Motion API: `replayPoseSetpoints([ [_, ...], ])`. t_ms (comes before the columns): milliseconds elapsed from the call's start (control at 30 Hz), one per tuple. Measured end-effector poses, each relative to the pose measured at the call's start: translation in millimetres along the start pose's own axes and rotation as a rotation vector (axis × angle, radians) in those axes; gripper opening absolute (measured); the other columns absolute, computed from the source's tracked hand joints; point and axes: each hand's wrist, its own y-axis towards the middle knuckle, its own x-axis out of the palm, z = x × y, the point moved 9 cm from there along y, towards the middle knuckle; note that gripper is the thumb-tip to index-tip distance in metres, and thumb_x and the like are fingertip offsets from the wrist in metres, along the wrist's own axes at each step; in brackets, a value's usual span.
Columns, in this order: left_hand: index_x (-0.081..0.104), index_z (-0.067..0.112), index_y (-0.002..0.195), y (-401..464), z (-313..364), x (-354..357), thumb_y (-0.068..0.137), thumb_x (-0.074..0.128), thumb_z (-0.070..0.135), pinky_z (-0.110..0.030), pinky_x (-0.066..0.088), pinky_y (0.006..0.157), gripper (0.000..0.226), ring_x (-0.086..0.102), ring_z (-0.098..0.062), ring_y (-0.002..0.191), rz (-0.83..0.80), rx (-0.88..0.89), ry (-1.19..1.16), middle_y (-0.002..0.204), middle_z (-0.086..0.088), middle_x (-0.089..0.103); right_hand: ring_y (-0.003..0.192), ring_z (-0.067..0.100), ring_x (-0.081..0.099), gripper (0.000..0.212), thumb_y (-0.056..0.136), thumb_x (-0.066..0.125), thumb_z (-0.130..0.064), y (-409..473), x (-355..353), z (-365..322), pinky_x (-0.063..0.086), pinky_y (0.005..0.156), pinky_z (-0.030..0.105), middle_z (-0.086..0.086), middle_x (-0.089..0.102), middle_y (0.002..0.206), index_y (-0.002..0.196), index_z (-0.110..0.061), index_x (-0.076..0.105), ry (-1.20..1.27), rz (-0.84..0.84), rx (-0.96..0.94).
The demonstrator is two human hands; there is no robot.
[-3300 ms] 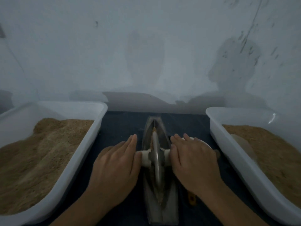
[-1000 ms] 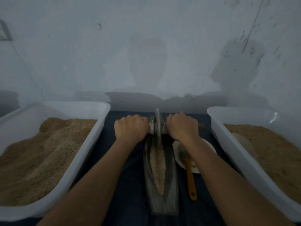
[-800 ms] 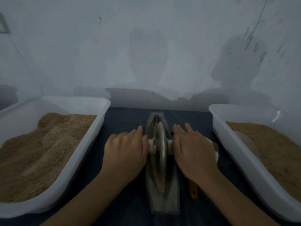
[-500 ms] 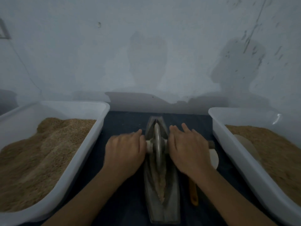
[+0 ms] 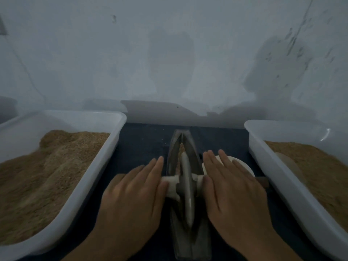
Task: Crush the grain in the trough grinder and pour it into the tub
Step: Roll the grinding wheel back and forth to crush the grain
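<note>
Head view, only one here. Both palms flat on the axle (image 5: pixel 170 183) of the grinding wheel (image 5: pixel 186 193), fingers straight and loose, not wrapped round anything: left hand (image 5: pixel 135 193) on the left stub, right hand (image 5: pixel 231 191) on the right. Wheel sitting mid-trough (image 5: pixel 188 185), roughly upright, with a bit of grain (image 5: pixel 181 147) showing at the far end. Tub on the left (image 5: pixel 120 127) heaped with grain, tub on the right (image 5: pixel 252 132) too, both just beside the trough. White plate (image 5: pixel 243 164) tucked under the right fingers.

Stuff that could go sideways, just guessing: flat palms sliding off the axle, wheel tipping and riding up the trough wall, grain flicked onto the dark mat (image 5: pixel 143 144). Uneven push probably skewing the trough toward a tub.
</note>
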Motion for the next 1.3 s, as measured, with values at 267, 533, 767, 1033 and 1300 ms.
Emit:
replayPoseSetpoints([
  [267,0.061,0.027,0.138,98,-26,64,0.103,0.020,0.039,-0.038,0.044,0.080,0.055,0.060,-0.023,0.125,-0.211,-0.219,0.167,0.133,0.007,0.069,0.142,0.028,0.046,0.060,0.107,0.013,-0.039,99,65,39,0.038,0.112,0.046,0.003,0.061,0.144,0.138,-0.021,0.061,0.000,-0.271,0.246],
  [533,0.067,0.027,0.107,79,-14,53,0.104,0.016,0.039,-0.037,0.043,0.073,0.053,0.066,-0.019,0.084,-0.188,-0.134,0.219,0.095,0.007,0.070,0.131,0.025,0.057,0.050,0.109,0.021,-0.035,69,51,31,0.047,0.101,0.043,0.000,0.069,0.128,0.118,-0.021,0.069,-0.032,-0.216,0.168],
  [767,0.050,0.020,0.153,-7,-3,11,0.109,0.029,0.050,-0.040,0.044,0.102,0.057,0.047,-0.016,0.144,-0.085,-0.021,0.026,0.152,0.004,0.054,0.141,0.013,0.049,0.056,0.108,0.022,-0.045,3,-5,-1,0.039,0.114,0.035,-0.006,0.056,0.148,0.147,-0.021,0.055,0.004,0.051,-0.056],
  [1033,0.038,0.028,0.158,125,-44,88,0.107,0.021,0.048,-0.051,0.034,0.111,0.058,0.027,-0.028,0.154,-0.302,-0.356,0.040,0.157,0.001,0.049,0.083,0.028,0.061,0.050,0.105,0.022,-0.040,130,67,47,0.039,0.073,0.039,0.005,0.072,0.095,0.094,-0.024,0.068,-0.056,-0.204,0.286],
  [1300,0.053,0.013,0.149,33,-3,32,0.109,0.022,0.043,-0.042,0.050,0.093,0.060,0.059,-0.020,0.132,-0.185,-0.073,0.145,0.142,-0.003,0.063,0.116,0.016,0.068,0.046,0.107,0.027,-0.036,34,19,13,0.054,0.093,0.034,-0.007,0.073,0.121,0.124,-0.026,0.069,-0.002,-0.087,0.077],
])
